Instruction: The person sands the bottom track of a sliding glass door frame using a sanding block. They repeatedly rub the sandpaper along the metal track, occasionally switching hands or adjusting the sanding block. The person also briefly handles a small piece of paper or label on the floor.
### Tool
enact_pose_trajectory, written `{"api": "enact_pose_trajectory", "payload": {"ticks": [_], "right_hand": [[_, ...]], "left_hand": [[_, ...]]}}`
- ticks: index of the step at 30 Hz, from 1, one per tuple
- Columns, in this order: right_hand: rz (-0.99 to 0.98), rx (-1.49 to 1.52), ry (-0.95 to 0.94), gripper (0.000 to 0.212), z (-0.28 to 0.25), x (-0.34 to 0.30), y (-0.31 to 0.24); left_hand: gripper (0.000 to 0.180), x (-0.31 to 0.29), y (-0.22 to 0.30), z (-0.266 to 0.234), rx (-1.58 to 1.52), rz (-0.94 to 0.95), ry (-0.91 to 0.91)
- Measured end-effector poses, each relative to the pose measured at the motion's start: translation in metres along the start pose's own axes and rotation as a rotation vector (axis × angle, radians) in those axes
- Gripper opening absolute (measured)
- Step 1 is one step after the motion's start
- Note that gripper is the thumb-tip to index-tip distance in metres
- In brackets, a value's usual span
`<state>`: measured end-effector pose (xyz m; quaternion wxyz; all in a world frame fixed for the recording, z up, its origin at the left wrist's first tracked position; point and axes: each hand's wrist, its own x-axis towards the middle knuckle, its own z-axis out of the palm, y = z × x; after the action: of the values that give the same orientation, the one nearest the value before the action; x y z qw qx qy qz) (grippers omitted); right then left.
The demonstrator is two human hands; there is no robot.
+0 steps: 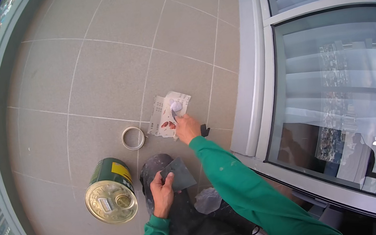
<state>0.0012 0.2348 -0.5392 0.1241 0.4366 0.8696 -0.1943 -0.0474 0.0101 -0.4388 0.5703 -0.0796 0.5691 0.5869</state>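
Above the person's dark-trousered knee, the left hand (163, 194) pinches one dark grey plate (181, 174) between thumb and fingers; the plate is flat, thin and square-cornered, its face dull. Farther forward, the right hand (187, 128) is closed around one slim tool (174, 114), mostly hidden by the fingers; its dark tip reaches the white lump (176, 105). The lump is rounded, smooth and pasty, and sits on the upper part of a pale paper sheet (156, 117) on the floor, with reddish-brown smears (168, 125) lower down.

Count, near to far: one piece of crumpled clear plastic (208, 201) beside the knee; one can (111, 202) with a gold lid, left of the knee; one tape roll (124, 139), lying flat near the sheet; one sheet; one lump.

Labelling: the can's green wrap (104, 168) has a yellow panel and lettering, too small to read; the sheet has rows of small dark printed marks. Tiled floor (109, 76) extends beyond.
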Motion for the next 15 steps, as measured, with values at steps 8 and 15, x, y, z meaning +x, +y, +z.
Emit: {"api": "enact_pose_trajectory", "payload": {"ticks": [8, 15], "right_hand": [[0.01, 0.053, -0.011, 0.026, -0.008, -0.004, -0.002], [0.076, 0.149, -0.005, 0.03, -0.027, -0.004, 0.024]], "left_hand": [[0.013, 0.0, -0.001, 0.0, 0.002, 0.011, 0.005], [0.014, -0.005, 0.007, 0.004, 0.016, 0.022, 0.005]]}}
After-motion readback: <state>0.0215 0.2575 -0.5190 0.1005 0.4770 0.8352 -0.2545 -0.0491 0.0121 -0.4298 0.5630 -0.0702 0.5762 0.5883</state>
